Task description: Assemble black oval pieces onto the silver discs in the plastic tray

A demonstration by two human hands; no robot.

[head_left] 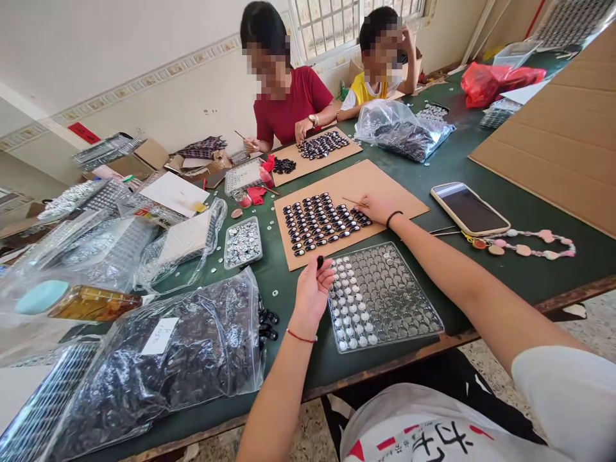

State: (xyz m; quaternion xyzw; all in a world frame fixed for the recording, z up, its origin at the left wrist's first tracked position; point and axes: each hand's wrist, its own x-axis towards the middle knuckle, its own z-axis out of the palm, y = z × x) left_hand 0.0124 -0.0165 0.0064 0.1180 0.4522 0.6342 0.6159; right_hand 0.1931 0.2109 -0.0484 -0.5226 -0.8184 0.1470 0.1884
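Note:
My left hand [314, 290] pinches a small black piece [320, 261] between thumb and fingers, just left of a clear tray. That clear plastic tray [399, 314] has round cells, the left columns filled with white discs [353, 317]. Further off, my right hand [378, 210] grips a thin brown stick [355, 202] over a cardboard sheet [385, 183]. Rows of black pieces with white spots [317, 224] lie on that sheet, close to the right fingertips. A dark beaded bracelet circles my right wrist, a red cord my left.
A bag of black pieces [192, 346], a bottle [91, 301] and a tub of silvery discs [243, 242] stand left. A phone [469, 208] with a beaded strap lies right. Across the table [308, 359], a person in red [293, 102] works at another cardboard; someone in yellow [368, 86] sits alongside.

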